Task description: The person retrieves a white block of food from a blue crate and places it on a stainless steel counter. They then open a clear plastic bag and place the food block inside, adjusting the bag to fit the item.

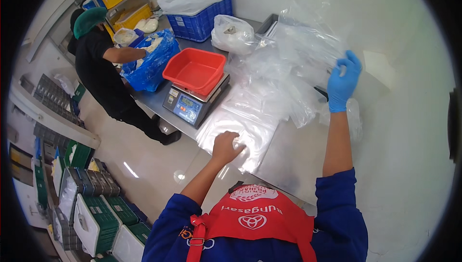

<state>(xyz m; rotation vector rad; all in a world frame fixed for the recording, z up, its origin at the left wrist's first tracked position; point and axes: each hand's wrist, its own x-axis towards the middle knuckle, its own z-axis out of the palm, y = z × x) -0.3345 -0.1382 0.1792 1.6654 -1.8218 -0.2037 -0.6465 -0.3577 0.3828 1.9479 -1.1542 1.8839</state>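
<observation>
My left hand [226, 148], bare, rests on a stack of flat clear plastic bags [252, 128] at the table's near edge. Its fingers are spread and hold nothing. Over to the right, my right hand [344, 81] wears a blue glove and pinches the edge of a clear plastic bag [306, 41]; the exact grip is partly hard to make out through the film. Loose, crumpled clear bags [263, 67] lie between the hands and the back of the table. A red plastic tub [195, 67] sits on a digital scale [186, 106] left of the stack.
A co-worker [104, 63] in a green hair net reaches into a blue bag of pale material [148, 63]. Behind the scale stand a blue crate [200, 20] and a filled plastic bag [232, 34]. A wall [404, 117] bounds the right; green crates [95, 222] stand lower left.
</observation>
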